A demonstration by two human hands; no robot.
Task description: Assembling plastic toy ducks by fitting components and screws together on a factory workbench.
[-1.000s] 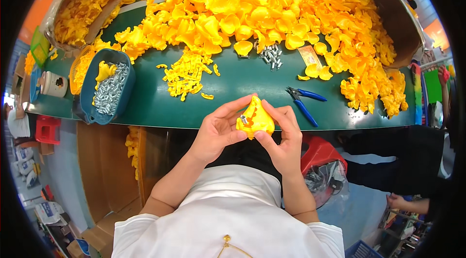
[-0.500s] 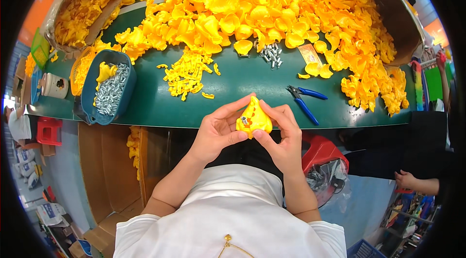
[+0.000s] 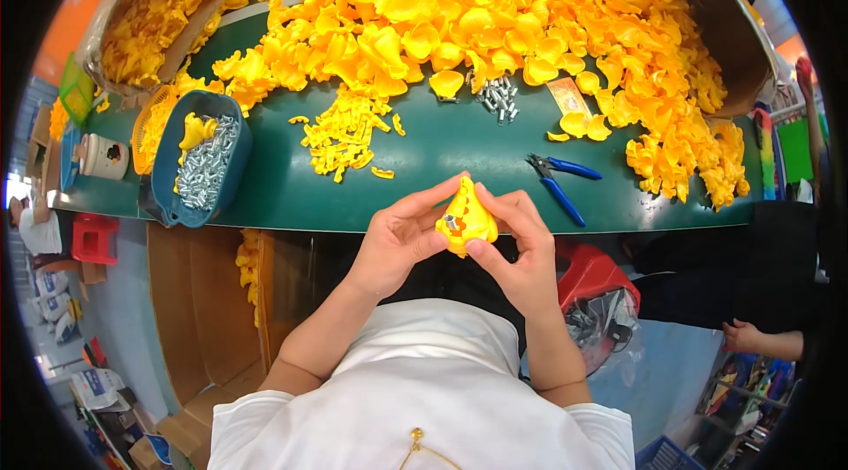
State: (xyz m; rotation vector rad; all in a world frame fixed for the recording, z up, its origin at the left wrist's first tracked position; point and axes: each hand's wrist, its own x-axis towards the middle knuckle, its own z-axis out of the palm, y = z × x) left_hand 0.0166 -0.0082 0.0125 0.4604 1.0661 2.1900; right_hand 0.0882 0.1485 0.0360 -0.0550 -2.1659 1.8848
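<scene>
Close to the table's front edge, my left hand [image 3: 395, 245] and my right hand [image 3: 523, 249] hold one yellow molded plastic piece [image 3: 477, 228] between them. It tapers to a point at the top, and both sets of fingers and thumbs press its sides. In its front opening show a small silver metal cylinder [image 3: 451, 222] and some orange-red patches. Beyond my right hand lie blue-handled cutting pliers [image 3: 565, 180], their handles spread. Ahead of my left hand is a small heap of thin yellow strips [image 3: 340, 136].
A large pile of yellow plastic shells [image 3: 442, 6] covers the far side of the green table [image 3: 291, 196]. At left stands a blue basket [image 3: 168, 202] of metal cylinders; more cylinders [image 3: 502, 101] lie by the pile. Cardboard boxes [image 3: 733, 37] flank it. Another person's hand [image 3: 745, 337] shows at right.
The yellow piece has turned slightly in my fingers, so the metal cylinder shows a little more plainly. Both hands keep their hold; the whole view has shifted slightly.
</scene>
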